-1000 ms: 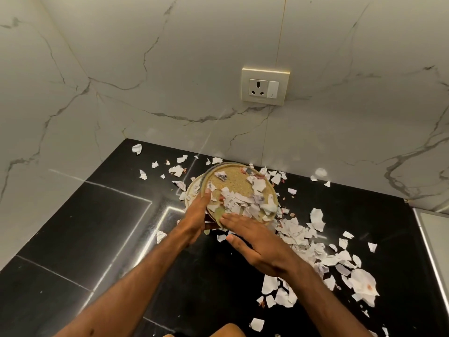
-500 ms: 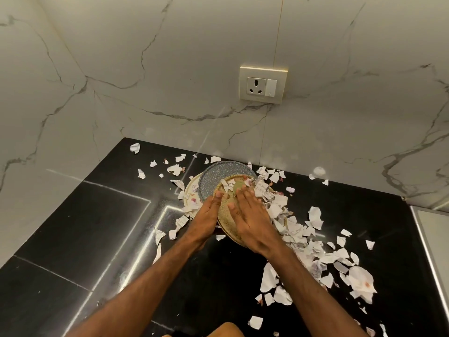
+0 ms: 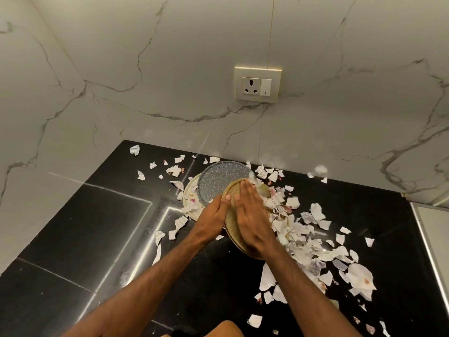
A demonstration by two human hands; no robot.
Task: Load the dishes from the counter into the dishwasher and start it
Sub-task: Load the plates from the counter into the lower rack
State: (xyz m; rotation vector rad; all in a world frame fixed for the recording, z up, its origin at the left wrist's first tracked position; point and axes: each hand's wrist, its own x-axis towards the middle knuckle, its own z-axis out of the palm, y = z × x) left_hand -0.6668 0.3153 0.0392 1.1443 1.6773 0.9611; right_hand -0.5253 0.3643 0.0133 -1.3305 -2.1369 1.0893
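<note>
Student: Location of the tan speckled plate (image 3: 232,226)?

Tutor: Just right of centre on the black surface (image 3: 97,227), tilted rather than lying flat, held between both hands. Exact lean hard to judge from this view. Behind it and to its left, a grey speckled plate (image 3: 218,181) stacked on a cream plate (image 3: 188,190), both lying flat near the marble wall (image 3: 170,69).

Student: State of the hands?

Tutor: Left hand (image 3: 213,215) gripping the tan plate's left rim, thumb laid on the face, remaining fingers hidden behind the plate. Right hand (image 3: 252,220) flat, fingers straight and close together, pressed against the plate's face, nothing grasped.

Student: Surroundings?

Tutor: Torn paper scraps (image 3: 303,249) heaped just right of the tan plate and scattered widely across the surface, thinner to the left. A few lying on the cream plate's exposed rim; several blurred beside the right fingertips. Cream socket (image 3: 257,84) with switch mounted on the wall, above and slightly right of the plates.
</note>
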